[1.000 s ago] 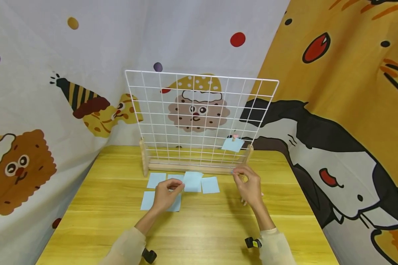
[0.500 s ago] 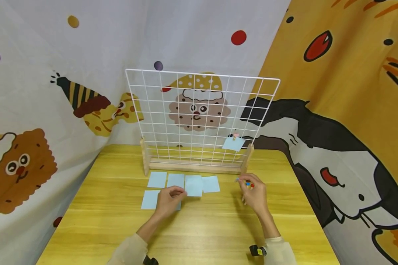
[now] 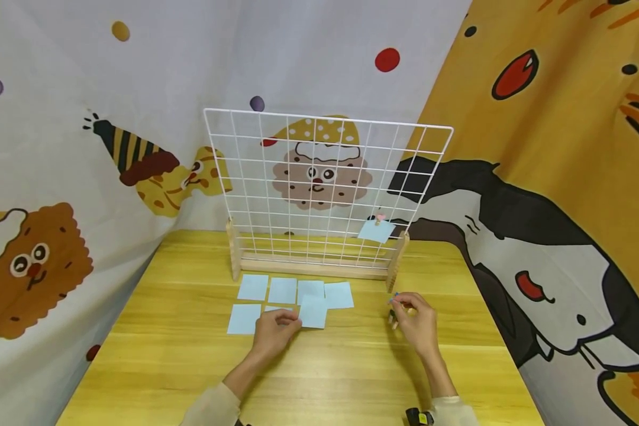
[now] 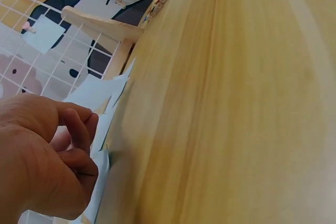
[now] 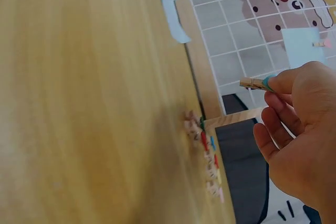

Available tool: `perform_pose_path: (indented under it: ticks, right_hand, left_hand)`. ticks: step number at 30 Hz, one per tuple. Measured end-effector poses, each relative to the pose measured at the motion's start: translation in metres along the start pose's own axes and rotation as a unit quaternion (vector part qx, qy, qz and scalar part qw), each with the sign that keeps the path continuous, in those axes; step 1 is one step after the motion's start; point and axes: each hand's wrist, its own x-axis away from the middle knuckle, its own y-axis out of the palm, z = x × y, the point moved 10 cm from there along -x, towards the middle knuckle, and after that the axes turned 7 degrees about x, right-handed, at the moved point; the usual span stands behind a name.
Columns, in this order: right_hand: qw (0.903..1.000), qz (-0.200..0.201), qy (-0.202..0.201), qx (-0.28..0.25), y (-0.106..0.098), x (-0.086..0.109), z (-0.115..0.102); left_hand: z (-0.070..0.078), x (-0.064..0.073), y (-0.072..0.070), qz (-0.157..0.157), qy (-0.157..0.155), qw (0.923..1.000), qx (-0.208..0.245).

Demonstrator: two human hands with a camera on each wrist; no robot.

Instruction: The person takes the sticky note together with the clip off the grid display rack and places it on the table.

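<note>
My left hand (image 3: 273,331) pinches a light blue paper note (image 3: 313,313) by its left edge, above the notes on the table. In the left wrist view this held note (image 4: 89,88) sticks out beyond the fingertips. To the right, my right hand (image 3: 419,322) pinches a small wooden clothespin (image 5: 252,83) with a blue-green decoration at its end. Behind both hands stands a white wire grid in a wooden base (image 3: 314,268). Low on the grid's right side hangs another blue note (image 3: 376,232), held by a clothespin with a pink top (image 3: 380,219).
Several blue notes (image 3: 252,288) lie in two rows in front of the base, partly covered by the left hand. A cluster of small clothespins with coloured tops (image 5: 207,156) lies on the wooden table (image 3: 341,367) under the right hand. A printed curtain (image 3: 160,71) hangs behind.
The left hand and its note have come slightly nearer, uncovering more of the back row. The right hand, with its clothespin, has moved down and to the right, away from the base.
</note>
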Motion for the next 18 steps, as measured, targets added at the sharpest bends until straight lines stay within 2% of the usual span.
perform_pose_path:
  ticks: [7,18]
  right_hand:
    - [0.9998,0.015,0.015,0.000,-0.002,0.012,0.010]
    - [0.9975,0.008,0.071,0.004,-0.007,0.025,0.028]
  left_hand:
    - [-0.008,0.009,-0.003,0.013,-0.026,0.9992,-0.028]
    - [-0.013,0.016,-0.007,0.025,-0.026,0.9978,-0.055]
